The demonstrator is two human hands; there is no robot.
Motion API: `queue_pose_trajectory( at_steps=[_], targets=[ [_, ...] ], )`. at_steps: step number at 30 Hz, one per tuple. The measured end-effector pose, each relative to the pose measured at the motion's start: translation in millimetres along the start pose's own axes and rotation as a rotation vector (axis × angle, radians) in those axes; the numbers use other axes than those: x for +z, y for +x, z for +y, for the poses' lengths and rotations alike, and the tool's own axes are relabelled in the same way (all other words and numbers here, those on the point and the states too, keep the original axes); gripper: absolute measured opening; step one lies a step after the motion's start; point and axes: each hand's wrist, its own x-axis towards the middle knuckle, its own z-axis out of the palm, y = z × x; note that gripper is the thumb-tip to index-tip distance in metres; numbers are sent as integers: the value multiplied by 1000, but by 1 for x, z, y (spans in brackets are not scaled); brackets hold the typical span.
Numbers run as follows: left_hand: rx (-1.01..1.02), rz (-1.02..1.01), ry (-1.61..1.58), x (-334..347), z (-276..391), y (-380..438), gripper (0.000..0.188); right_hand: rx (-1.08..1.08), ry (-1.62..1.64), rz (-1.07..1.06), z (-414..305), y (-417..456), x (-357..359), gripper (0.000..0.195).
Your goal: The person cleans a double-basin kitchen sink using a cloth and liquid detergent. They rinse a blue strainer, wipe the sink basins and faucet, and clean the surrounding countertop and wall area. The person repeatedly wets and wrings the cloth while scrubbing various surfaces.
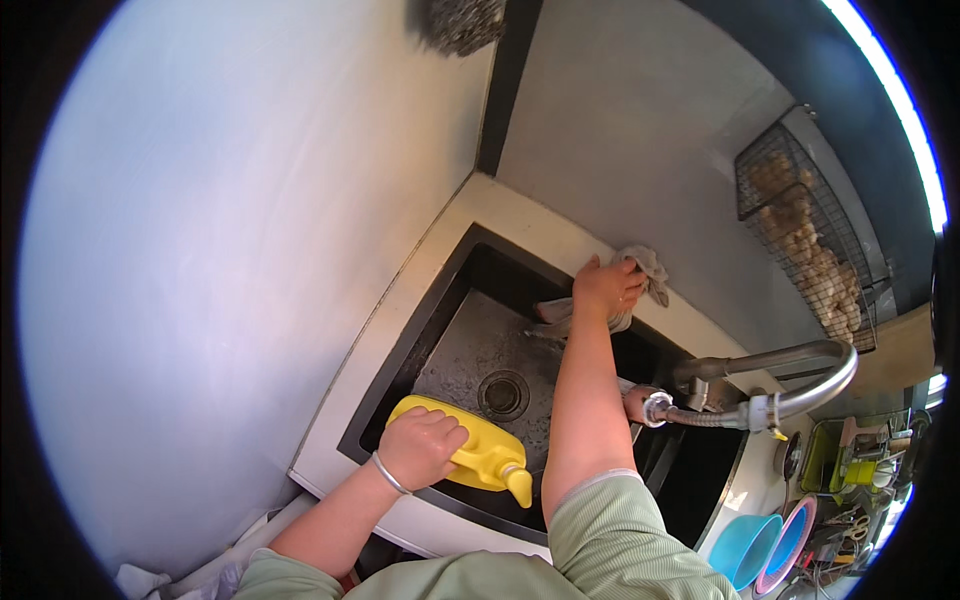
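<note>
A yellow plastic bottle with a pump or spout top (491,450) lies tilted over the near part of a dark sink basin (487,322). My left hand (424,448) is closed around its handle. Across the basin, my right hand (609,289) rests on a wet grey cloth (649,270) at the back edge of the sink; part of the cloth hangs down over the rim into the basin. The round drain (503,395) shows between my arms. My right forearm hides part of the basin.
A curved metal faucet (817,375) stands right of my right arm, beside a second dark basin (694,472). A wire basket of garlic-like bulbs (810,247) hangs on the back wall. Blue (742,551) and pink-rimmed (787,544) plastic basins and a green dish rack (821,457) are at the right.
</note>
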Motion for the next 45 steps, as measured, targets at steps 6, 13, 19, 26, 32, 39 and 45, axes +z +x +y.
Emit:
queue_pose_trajectory(
  at_steps=[6,13,19,26,32,39,45],
  targets=[
    [-19,34,-17,4,-4,-8,23,-370,42,-174,-64,-36,13,53],
    [-24,49,-39,6,-3,-9,14,-694,173,-261,-146,-63,38,46],
    [-9,87,-44,8,-3,-2,25,-846,227,-341,-160,-57,45,40],
    [-36,33,-17,1,0,-6,20,-1274,606,-575,-81,-134,-13,34],
    [-19,26,30,0,6,-3,19,-73,996,-1062,77,-139,-29,33],
    [-33,41,59,9,5,-2,17,1042,1729,-1002,181,-116,-52,43],
    [-73,-115,89,-2,16,-5,16,604,1686,-1135,182,-109,-56,60]
  ],
)
